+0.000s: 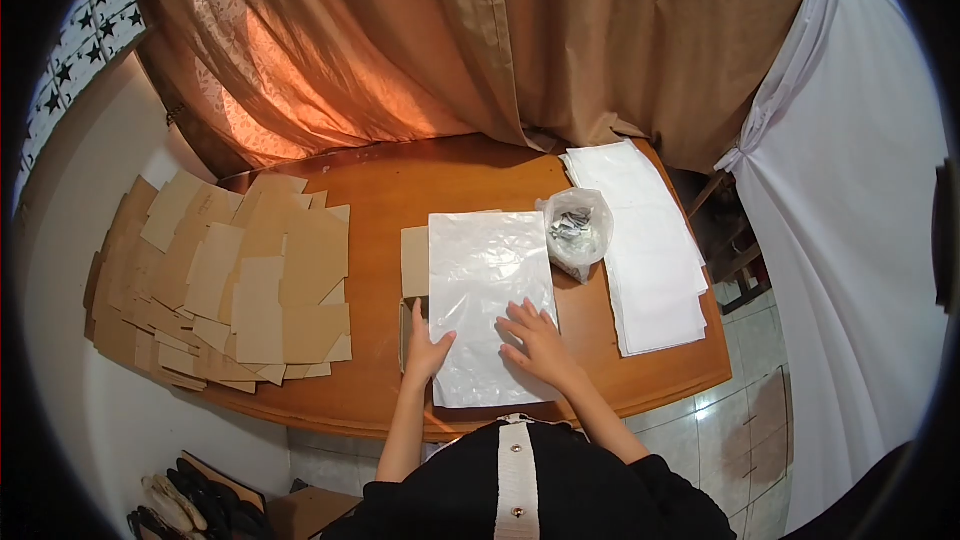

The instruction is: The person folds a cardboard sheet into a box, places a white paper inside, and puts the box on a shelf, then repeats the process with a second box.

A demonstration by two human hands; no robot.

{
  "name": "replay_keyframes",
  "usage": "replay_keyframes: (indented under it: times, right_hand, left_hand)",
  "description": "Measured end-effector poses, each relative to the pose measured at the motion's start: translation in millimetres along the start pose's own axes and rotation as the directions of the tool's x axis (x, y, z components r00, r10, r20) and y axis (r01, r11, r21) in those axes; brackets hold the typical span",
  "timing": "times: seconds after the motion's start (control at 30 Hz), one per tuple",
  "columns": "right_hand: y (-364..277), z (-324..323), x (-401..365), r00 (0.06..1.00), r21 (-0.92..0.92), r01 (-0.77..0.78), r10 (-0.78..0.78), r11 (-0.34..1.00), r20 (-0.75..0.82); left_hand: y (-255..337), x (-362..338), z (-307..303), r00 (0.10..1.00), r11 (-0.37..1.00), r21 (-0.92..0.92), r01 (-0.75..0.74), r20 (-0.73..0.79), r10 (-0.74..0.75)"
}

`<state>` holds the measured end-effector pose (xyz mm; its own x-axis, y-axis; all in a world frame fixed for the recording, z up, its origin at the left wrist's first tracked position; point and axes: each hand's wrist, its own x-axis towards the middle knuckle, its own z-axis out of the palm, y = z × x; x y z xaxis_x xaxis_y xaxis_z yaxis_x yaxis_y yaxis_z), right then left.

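In front of me lies a glossy white plastic sheet or flat bag point(485, 280), slightly wrinkled and catching the light. It covers most of a brown cardboard box point(413, 258), whose flap and dark inside edge show along the left side. My left hand point(427, 352) is at the sheet's left edge beside the box, fingers pointing away from me and thumb out over the plastic. With fingers spread, my right hand point(540, 340) rests on the right part of the sheet. Neither hand grips anything. What the box holds is hidden.
Overlapping flat cardboard pieces point(260, 305) cover the table's left end. A clear plastic bag point(577, 230) with small greyish bits stands behind my right hand. White sheets point(650, 260) are stacked on the right of the wooden table point(380, 180). Brown curtains point(400, 40) hang behind.
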<state>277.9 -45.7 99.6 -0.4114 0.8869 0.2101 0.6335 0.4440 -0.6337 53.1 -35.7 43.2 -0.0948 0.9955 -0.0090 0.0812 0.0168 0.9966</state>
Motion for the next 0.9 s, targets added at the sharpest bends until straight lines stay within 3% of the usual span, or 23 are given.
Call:
replay_keyframes:
  times: [0.03, 0.07, 0.13, 0.17, 0.27, 0.33, 0.37, 0.43, 0.47, 0.53, 0.57, 0.63, 0.67, 0.7, 0.77, 0.9]
  right_hand:
    - [2.0, 0.1, 3.4, 0.998, -0.067, -0.004, 0.009, 0.998, 0.068]
    - [3.6, 0.7, 6.4, 0.991, -0.134, -0.002, 0.02, 0.991, 0.134]
    - [7.2, 1.8, 9.2, 0.977, -0.162, -0.008, 0.043, 0.987, 0.211]
    - [9.0, 3.5, 9.8, 0.956, -0.194, -0.016, 0.072, 0.981, 0.286]
    - [15.1, 14.3, 9.5, 0.945, -0.175, -0.026, 0.081, 0.984, 0.318]
    - [16.5, 18.3, 10.1, 0.933, -0.181, -0.035, 0.097, 0.983, 0.347]
    - [16.4, 19.4, 11.0, 0.92, -0.191, -0.045, 0.115, 0.981, 0.376]
    - [18.5, 19.5, 14.5, 0.904, -0.196, -0.05, 0.128, 0.979, 0.408]
    - [20.0, 19.2, 17.1, 0.886, -0.204, -0.055, 0.143, 0.977, 0.441]
    - [24.2, 19.4, 22.9, 0.872, -0.203, -0.039, 0.133, 0.978, 0.471]
    - [25.7, 20.3, 25.7, 0.856, -0.202, -0.027, 0.127, 0.979, 0.5]
    - [23.9, 18.1, 33.7, 0.82, -0.195, -0.016, 0.125, 0.981, 0.558]
    - [23.1, 17.1, 36.7, 0.784, -0.191, -0.009, 0.125, 0.982, 0.608]
    - [23.3, 17.5, 38.6, 0.786, -0.194, -0.008, 0.126, 0.981, 0.606]
    - [27.7, 20.4, 42.9, 0.658, -0.282, 0.013, 0.204, 0.959, 0.725]
    - [52.5, 35.9, 44.6, 0.594, -0.316, -0.031, 0.272, 0.948, 0.757]
  left_hand:
    - [1.9, -1.2, -2.6, 1.0, 0.994, 0.114, -0.005, -0.005, 0.006]
    - [4.2, -2.4, -5.7, 1.0, 0.993, 0.117, -0.006, -0.007, 0.007]
    - [32.0, -9.4, -9.4, 0.996, 0.931, 0.361, 0.054, 0.052, -0.078]
    - [35.2, -11.2, -11.6, 0.996, 0.93, 0.364, 0.058, 0.045, -0.08]
    - [36.0, -15.3, -19.0, 0.993, 0.863, 0.505, 0.027, 0.089, -0.083]
    - [33.5, -19.8, -24.4, 0.983, 0.774, 0.608, -0.177, 0.151, 0.106]
    - [37.0, -21.5, -25.8, 0.983, 0.772, 0.611, -0.178, 0.151, 0.107]
    - [62.2, -25.1, -21.9, 0.985, 0.602, 0.787, -0.136, 0.175, -0.006]
    - [65.4, -21.2, -21.8, 0.985, 0.6, 0.788, -0.135, 0.173, -0.005]
    - [71.4, -13.2, -22.3, 0.89, 0.435, 0.785, -0.442, 0.443, 0.107]
    - [72.8, -7.5, -20.7, 0.892, 0.435, 0.787, -0.439, 0.439, 0.105]
    - [66.8, 5.1, -16.8, 0.755, 0.386, 0.719, -0.578, 0.651, -0.081]
    - [55.6, 10.4, -16.4, 0.756, 0.385, 0.719, -0.578, 0.65, -0.078]
    - [39.0, 17.6, -15.5, 0.69, 0.388, 0.73, -0.562, 0.673, -0.267]
    - [15.8, 28.9, -12.5, 0.525, 0.326, 0.745, -0.582, 0.651, -0.549]
    - [0.1, 42.7, -10.7, 0.433, 0.36, 0.753, -0.551, 0.627, -0.648]
